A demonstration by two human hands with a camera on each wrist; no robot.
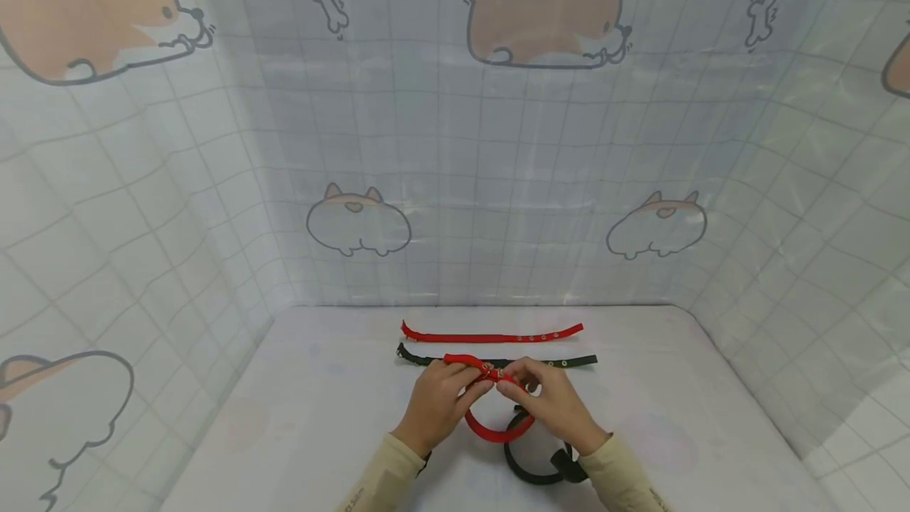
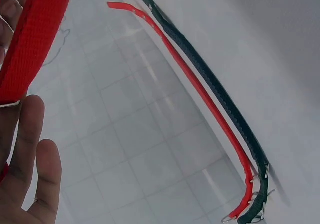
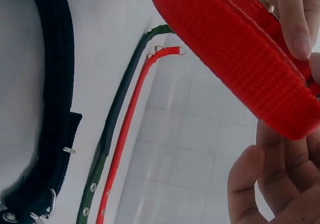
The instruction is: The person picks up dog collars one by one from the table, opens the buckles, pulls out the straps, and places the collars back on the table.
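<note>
A red webbing collar (image 1: pixel 490 434), bent into a loop, is held up between both hands over the table. My left hand (image 1: pixel 437 401) pinches it near the metal buckle (image 1: pixel 490 373), where one end of the strap sticks out to the left. From the other side, my right hand (image 1: pixel 558 405) pinches the strap beside the buckle with thumb and fingers. In the right wrist view the broad woven side of the collar (image 3: pixel 235 53) faces the camera and covers part of the fingers. Strap and fingers partly hide the buckle there.
Below the right hand lies a dark collar (image 1: pixel 529 478) closed in a ring. Farther back, a flat red collar (image 1: pixel 462 338) and a flat dark green collar (image 1: pixel 583 360) with metal eyelets lie side by side. Grid-patterned sheeting (image 1: pixel 498 259) stands behind the white table (image 1: pixel 320 417).
</note>
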